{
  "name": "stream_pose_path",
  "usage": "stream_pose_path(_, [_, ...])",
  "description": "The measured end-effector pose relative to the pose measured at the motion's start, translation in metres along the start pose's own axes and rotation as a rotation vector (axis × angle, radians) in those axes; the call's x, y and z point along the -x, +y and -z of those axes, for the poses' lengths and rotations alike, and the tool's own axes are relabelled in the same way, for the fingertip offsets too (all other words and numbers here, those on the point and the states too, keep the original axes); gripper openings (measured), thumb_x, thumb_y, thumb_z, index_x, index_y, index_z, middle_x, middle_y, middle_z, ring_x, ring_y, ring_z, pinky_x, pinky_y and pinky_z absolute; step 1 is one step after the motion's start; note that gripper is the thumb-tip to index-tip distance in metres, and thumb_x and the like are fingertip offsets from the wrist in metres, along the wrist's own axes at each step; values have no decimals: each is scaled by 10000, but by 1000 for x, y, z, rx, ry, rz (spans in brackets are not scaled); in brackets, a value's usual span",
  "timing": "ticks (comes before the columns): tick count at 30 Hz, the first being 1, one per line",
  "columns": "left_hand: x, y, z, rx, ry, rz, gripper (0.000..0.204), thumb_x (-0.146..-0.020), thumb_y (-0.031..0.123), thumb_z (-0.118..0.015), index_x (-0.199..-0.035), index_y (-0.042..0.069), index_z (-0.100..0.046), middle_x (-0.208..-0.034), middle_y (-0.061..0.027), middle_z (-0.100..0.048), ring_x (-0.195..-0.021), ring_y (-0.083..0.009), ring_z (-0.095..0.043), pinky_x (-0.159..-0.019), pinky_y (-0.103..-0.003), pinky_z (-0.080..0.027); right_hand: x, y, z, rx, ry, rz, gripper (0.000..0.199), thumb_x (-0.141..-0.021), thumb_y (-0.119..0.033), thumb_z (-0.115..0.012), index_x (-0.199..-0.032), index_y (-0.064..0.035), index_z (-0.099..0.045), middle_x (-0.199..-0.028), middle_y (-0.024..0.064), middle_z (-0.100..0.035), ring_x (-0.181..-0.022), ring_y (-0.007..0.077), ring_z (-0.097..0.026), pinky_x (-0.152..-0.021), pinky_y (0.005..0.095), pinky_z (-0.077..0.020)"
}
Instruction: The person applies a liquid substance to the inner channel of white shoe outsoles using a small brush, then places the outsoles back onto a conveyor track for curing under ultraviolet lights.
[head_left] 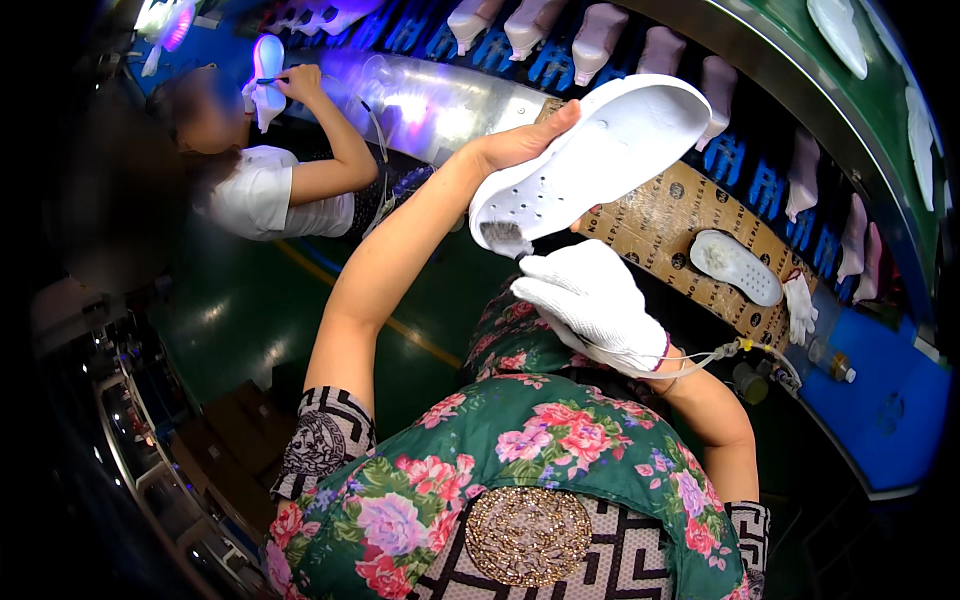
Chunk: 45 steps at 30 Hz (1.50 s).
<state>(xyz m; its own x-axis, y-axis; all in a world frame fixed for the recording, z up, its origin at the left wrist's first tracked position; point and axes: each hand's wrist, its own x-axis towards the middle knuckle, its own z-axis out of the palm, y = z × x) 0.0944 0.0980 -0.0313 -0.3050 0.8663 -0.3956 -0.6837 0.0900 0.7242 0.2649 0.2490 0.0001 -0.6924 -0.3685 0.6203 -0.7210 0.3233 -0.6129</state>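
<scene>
Printed brown cardboard sheet point(665, 215) — on workbench

A shoe factory's assembly line: white shoe lasts point(597, 38) ride blue holders along a curved conveyor point(760, 60). A co-worker point(262, 190) handles a sole at the same line, and another white sole point(736, 266) lies on a cardboard-covered bench point(655, 215).
</scene>
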Motion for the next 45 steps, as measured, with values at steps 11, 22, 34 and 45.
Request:
stream_pose_path(11, [-4,10,8,-220,-37,374,988,-846,820,-438,-1382,-6,-520,-1196,-243,-646,-976,-276,-710,-792,-391,-610,-5,6,-1,-121,-46,-125,343,-706,-15,-782,-1017,-139,-708,-986,65,-707,-844,268,-664,-746,374,-517])
stream_pose_path(22, [1,-32,35,564,-380,-136,831,-945,746,-298,-1485,126,-418,-1276,-154,-617,-1121,-320,-620,-914,-445,-547,3,4,25,-715,254,-856,215,-824,17,-757,-1036,-2,-730,-1027,101,-721,-941,157,-673,-863,282,-532])
stream_pose_path(34, [8,-105,-20,303,247,-207,580,-1012,396,-485,-1441,13,-407,-1390,-201,-525,-1232,-344,-564,-1054,-514,-478,-2,40,53,-143,181,-505,132,-811,-116,-757,-941,-97,-754,-927,85,-728,-861,250,-691,-797,340,-540])
stream_pose_path(45, [28,-113,-41,1126,11,-506,731,-962,547,-427,-1459,11,-425,-1399,-231,-530,-1234,-372,-573,-1061,-502,-464,-2,14,35,-5,224,-407,202,-749,-18,-801,-929,-90,-743,-910,89,-733,-811,232,-702,-722,328,-552])
